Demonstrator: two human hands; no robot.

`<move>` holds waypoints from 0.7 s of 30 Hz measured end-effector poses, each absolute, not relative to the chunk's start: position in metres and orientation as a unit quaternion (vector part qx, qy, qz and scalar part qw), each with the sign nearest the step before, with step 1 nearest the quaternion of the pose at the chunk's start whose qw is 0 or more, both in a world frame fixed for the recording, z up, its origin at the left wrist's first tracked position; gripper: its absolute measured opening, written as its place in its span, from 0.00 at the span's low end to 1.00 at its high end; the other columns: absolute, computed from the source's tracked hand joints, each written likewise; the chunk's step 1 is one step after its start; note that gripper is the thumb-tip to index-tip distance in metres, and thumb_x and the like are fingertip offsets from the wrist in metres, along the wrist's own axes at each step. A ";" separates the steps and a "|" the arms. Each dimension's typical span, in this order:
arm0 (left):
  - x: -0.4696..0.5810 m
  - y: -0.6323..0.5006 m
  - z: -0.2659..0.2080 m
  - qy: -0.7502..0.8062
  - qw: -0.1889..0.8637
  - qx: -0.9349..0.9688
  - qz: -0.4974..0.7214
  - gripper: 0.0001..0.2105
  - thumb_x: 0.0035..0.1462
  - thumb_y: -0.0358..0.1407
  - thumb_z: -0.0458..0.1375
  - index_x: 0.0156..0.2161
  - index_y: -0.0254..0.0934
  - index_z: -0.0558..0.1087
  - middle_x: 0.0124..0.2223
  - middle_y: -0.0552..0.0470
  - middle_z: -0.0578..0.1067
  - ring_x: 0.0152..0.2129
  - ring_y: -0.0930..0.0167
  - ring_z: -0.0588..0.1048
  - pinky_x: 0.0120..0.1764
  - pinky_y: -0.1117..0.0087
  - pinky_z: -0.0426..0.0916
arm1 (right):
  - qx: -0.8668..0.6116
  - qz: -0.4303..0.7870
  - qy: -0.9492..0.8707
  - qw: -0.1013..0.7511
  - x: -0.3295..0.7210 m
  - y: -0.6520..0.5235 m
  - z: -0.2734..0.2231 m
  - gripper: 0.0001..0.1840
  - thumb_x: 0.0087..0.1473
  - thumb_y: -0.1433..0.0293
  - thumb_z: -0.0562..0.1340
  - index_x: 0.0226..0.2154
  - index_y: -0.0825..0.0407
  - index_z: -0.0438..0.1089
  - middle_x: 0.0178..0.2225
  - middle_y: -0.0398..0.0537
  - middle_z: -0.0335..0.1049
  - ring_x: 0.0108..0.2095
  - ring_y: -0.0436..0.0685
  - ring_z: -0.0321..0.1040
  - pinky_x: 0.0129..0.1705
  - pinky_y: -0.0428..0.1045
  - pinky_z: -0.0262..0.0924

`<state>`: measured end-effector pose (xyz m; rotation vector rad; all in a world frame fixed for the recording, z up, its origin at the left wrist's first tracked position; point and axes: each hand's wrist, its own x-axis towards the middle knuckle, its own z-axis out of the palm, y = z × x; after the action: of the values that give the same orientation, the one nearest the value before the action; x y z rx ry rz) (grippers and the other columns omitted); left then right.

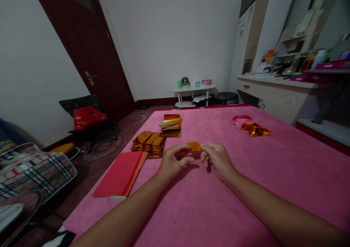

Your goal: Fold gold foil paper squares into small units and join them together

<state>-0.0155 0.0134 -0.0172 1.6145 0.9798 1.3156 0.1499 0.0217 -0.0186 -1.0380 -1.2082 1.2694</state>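
A small folded piece of gold foil paper (pixel 194 146) is held up between my hands, just above the pink cloth. Its right end is pinched by the thumb and forefinger of my right hand (pixel 218 159). My left hand (pixel 173 162) has its fingers curled against the left end, with the thumb standing a little apart below. To the left of my hands lies a stack of folded gold foil pieces (pixel 150 144). Behind it are gold foil sheets (pixel 172 125) with a pale, rounded object on top. Red paper sheets (pixel 121 174) lie near the left edge, with other colours underneath.
A pink cloth (pixel 218 210) covers the table. At its far right are a crumpled gold foil piece (pixel 255 129) and a red strip ring (pixel 242 118). A folding chair (pixel 93 121) with a red bag stands left, a cluttered dresser (pixel 276 90) right.
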 end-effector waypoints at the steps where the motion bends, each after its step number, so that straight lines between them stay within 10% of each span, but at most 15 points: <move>1: -0.015 0.013 -0.018 0.393 0.396 0.646 0.521 0.14 0.44 0.33 0.63 0.39 0.32 0.75 0.37 0.47 0.78 0.23 0.74 0.73 0.27 0.74 0.69 | -0.437 0.535 -0.504 0.518 0.151 0.022 -0.019 0.15 0.50 0.60 0.57 0.21 0.54 0.61 0.14 0.40 0.65 0.09 0.46 0.57 0.08 0.41 0.48; 10: -0.024 0.022 -0.022 0.433 0.314 0.678 0.504 0.08 0.51 0.31 0.57 0.35 0.36 0.79 0.27 0.50 0.75 0.24 0.73 0.71 0.28 0.74 0.64 | -0.478 0.399 -0.603 0.498 0.148 0.022 -0.019 0.22 0.46 0.56 0.62 0.41 0.51 0.66 0.30 0.45 0.70 0.19 0.48 0.66 0.13 0.41 0.57; 21: -0.021 0.022 -0.026 0.462 0.332 0.660 0.490 0.14 0.55 0.40 0.55 0.42 0.33 0.75 0.36 0.47 0.75 0.26 0.72 0.71 0.31 0.72 0.67 | -0.457 0.255 -0.689 0.502 0.152 0.026 -0.019 0.08 0.49 0.68 0.60 0.28 0.51 0.75 0.29 0.46 0.71 0.31 0.53 0.68 0.34 0.48 0.61</move>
<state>-0.0213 0.0222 -0.0263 1.7252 1.2064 1.2806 0.1520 0.0264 -0.0190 -1.1047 -1.6645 0.6170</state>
